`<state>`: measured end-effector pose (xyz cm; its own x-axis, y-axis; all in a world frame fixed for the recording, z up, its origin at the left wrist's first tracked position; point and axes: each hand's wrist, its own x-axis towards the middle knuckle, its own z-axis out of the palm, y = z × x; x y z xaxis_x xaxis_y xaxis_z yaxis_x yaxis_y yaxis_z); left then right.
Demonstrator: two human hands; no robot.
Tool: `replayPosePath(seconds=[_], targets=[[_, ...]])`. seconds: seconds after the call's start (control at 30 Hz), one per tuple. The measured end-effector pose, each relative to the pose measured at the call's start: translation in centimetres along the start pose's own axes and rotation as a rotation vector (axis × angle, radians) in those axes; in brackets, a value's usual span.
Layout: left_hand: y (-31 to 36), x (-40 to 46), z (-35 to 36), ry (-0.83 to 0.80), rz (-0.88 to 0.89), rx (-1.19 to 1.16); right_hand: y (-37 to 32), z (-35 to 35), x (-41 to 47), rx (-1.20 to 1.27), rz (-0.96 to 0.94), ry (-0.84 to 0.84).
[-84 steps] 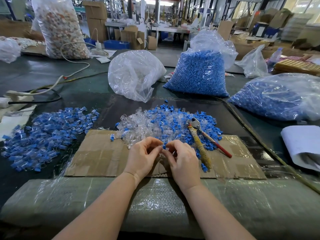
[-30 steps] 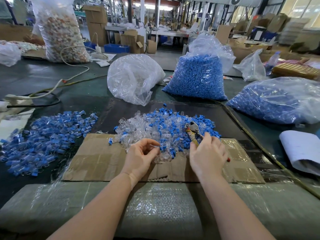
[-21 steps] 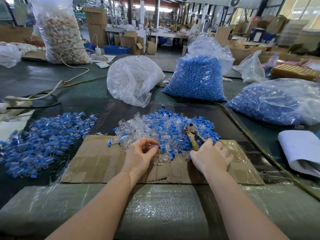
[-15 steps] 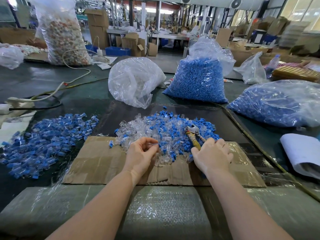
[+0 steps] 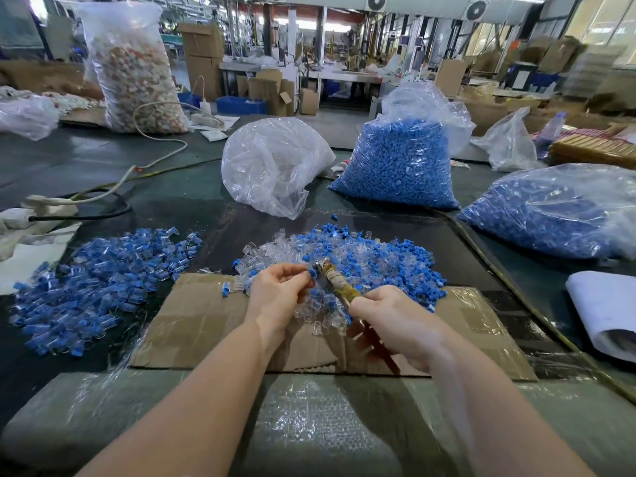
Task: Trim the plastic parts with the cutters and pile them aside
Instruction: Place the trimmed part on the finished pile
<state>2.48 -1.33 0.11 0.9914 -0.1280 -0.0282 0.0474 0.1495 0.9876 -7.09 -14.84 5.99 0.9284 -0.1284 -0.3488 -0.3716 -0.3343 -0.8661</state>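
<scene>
Right hand [image 5: 395, 320] grips the cutters [image 5: 339, 285] by the handles, head pointing up-left. Its tip meets the blue-and-clear plastic part [image 5: 311, 273] pinched in the left hand [image 5: 278, 292], above the loose heap [image 5: 361, 259].

Cardboard sheet [image 5: 192, 325] on table, white cable [image 5: 161, 156] far left, paper roll [image 5: 605, 311] at rt edge
</scene>
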Motion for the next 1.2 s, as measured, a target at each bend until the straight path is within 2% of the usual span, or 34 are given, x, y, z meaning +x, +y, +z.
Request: replayPosePath(seconds=[0.23, 0.5, 0.8, 0.97, 1.2], targets=[[-0.4, 0.1, -0.4, 0.023, -0.003, 0.095, 0.2, 0.0, 0.0, -0.021, 0.06, -0.081], [0.2, 0.1, -0.3, 0.004, 0.011, 0.122, 0.5, -0.2, 0.1, -0.037, 0.047, -0.144], [0.9, -0.6, -0.2, 0.021, 0.023, 0.216, 0.5, -0.2, 0.3, -0.047, 0.043, -0.177], [1.2, -0.5, -0.3, 0.051, -0.019, 0.146, 0.3, -0.1, 0.2, -0.022, 0.001, -0.177], [1.6, -0.8, -0.4, 0.049, -0.03, 0.2, 0.3, -0.2, 0.1, -0.085, -0.021, -0.195]])
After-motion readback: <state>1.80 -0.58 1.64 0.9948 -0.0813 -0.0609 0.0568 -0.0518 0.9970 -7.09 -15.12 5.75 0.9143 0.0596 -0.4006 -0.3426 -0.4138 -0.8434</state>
